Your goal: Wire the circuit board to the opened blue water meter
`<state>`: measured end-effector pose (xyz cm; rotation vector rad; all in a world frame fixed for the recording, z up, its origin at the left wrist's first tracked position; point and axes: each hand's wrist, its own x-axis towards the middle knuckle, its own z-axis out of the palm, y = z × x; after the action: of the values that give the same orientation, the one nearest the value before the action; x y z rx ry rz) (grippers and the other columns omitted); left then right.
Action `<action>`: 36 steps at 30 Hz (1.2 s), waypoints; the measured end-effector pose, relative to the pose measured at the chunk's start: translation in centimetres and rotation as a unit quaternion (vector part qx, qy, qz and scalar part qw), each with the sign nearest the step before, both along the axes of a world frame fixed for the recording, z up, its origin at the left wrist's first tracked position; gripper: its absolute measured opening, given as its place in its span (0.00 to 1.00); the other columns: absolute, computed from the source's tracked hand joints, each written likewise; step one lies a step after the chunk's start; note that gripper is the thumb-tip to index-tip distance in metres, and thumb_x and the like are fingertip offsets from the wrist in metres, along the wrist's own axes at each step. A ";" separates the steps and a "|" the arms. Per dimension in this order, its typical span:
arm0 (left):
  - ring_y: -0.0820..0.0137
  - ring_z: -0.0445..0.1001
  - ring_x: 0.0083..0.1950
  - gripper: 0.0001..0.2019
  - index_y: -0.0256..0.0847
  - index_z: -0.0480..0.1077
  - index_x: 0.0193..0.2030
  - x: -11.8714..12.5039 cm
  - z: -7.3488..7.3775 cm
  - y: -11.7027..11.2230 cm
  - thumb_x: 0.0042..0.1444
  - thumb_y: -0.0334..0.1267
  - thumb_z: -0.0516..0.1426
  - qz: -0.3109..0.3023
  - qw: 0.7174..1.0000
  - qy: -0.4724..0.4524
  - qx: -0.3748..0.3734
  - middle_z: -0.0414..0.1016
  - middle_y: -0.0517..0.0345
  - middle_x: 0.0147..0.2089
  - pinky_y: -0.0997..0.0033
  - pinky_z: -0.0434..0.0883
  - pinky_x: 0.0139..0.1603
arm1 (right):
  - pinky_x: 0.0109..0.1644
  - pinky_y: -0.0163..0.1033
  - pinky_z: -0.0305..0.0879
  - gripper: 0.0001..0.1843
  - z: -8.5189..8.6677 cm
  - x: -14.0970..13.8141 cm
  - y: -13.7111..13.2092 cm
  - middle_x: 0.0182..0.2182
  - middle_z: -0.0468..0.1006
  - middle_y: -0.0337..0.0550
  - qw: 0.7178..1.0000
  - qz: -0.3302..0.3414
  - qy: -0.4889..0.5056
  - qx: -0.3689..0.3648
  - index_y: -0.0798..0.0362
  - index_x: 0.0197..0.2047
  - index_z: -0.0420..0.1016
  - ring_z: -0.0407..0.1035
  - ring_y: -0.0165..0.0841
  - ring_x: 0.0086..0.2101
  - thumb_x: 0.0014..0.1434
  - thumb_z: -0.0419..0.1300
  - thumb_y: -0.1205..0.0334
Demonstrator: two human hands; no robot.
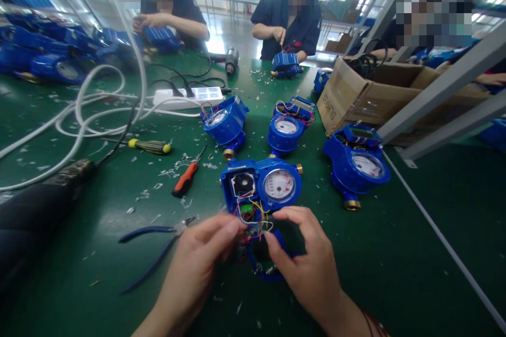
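Observation:
An opened blue water meter (280, 185) lies in front of me, its round dial facing up and several coloured wires (259, 216) spilling from its box. Below the box sits a blue cover frame (265, 268), partly hidden behind my hands. My left hand (207, 253) pinches at the wires on their left side; its fingertips are slightly blurred. On the other side, my right hand (306, 253) curves round the wires with thumb and index finger apart. A green part (247, 211) shows among the wires.
Blue-handled pliers (152, 230), an orange screwdriver (185, 179) and a yellow-ended screwdriver (150, 146) lie at left among plastic scraps. Three more meters stand beyond and right, near a cardboard box (348, 97) and metal post. A power strip (190, 97) lies behind; co-workers sit opposite.

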<state>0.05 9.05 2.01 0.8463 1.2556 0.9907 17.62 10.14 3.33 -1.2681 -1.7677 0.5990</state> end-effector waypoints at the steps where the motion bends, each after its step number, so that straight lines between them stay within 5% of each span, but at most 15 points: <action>1: 0.76 0.61 0.29 0.11 0.38 0.73 0.35 0.0 -0.1 -0.1 0.54 0.44 0.57 0.005 1.000 -0.001 0.012 0.69 0.60 0.31 0.77 0.59 0.29 | 0.42 0.41 0.63 0.10 0.1 -0.3 -0.1 0.34 0.75 0.41 0.998 0.003 -0.016 0.055 0.53 0.38 0.70 0.68 0.34 0.37 0.51 0.61 0.70; 9: 0.72 0.69 0.34 0.12 0.38 0.74 0.41 0.0 -0.8 -0.4 0.51 0.41 0.60 0.063 0.998 -0.026 0.008 0.74 0.57 0.35 0.75 0.65 0.35 | 0.36 0.40 0.60 0.06 0.6 -2.0 -1.0 0.28 0.76 0.41 0.970 0.005 -0.087 0.226 0.54 0.33 0.72 0.67 0.33 0.31 0.50 0.63 0.71; 16: 0.77 0.68 0.31 0.09 0.39 0.71 0.37 -1.0 -0.8 -0.2 0.51 0.39 0.61 0.012 0.997 -0.072 -0.010 0.73 0.60 0.31 0.81 0.64 0.32 | 0.37 0.41 0.54 0.03 -0.3 -3.0 -0.4 0.30 0.75 0.39 0.985 0.043 -0.144 0.085 0.51 0.36 0.72 0.66 0.34 0.33 0.57 0.58 0.63; 21: 0.77 0.70 0.36 0.07 0.39 0.69 0.35 -1.4 -0.5 0.1 0.51 0.36 0.61 -0.028 0.995 -0.091 0.005 0.74 0.61 0.34 0.80 0.66 0.38 | 0.37 0.40 0.52 0.03 -0.4 -2.8 -0.2 0.27 0.73 0.37 0.990 0.057 -0.125 0.042 0.51 0.30 0.72 0.65 0.33 0.32 0.56 0.58 0.65; 26: 0.81 0.69 0.31 0.07 0.39 0.68 0.34 -1.6 -1.0 0.4 0.50 0.35 0.62 -0.034 0.996 -0.084 0.010 0.73 0.64 0.30 0.84 0.65 0.34 | 0.38 0.40 0.52 0.04 0.0 -2.7 -0.1 0.27 0.72 0.38 0.990 0.080 -0.110 -0.026 0.53 0.28 0.71 0.65 0.33 0.33 0.55 0.58 0.67; 36: 0.79 0.68 0.29 0.08 0.38 0.67 0.34 -0.9 -0.2 0.1 0.49 0.36 0.62 0.011 0.999 -0.002 0.043 0.71 0.63 0.29 0.84 0.65 0.30 | 0.38 0.41 0.52 0.06 -0.2 -2.8 -0.2 0.27 0.72 0.39 0.992 0.070 -0.104 -0.023 0.53 0.28 0.70 0.64 0.34 0.33 0.56 0.56 0.68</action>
<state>-0.80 9.14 1.83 0.8980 1.2271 1.0703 14.86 9.92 3.13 -1.2836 -2.0390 0.6079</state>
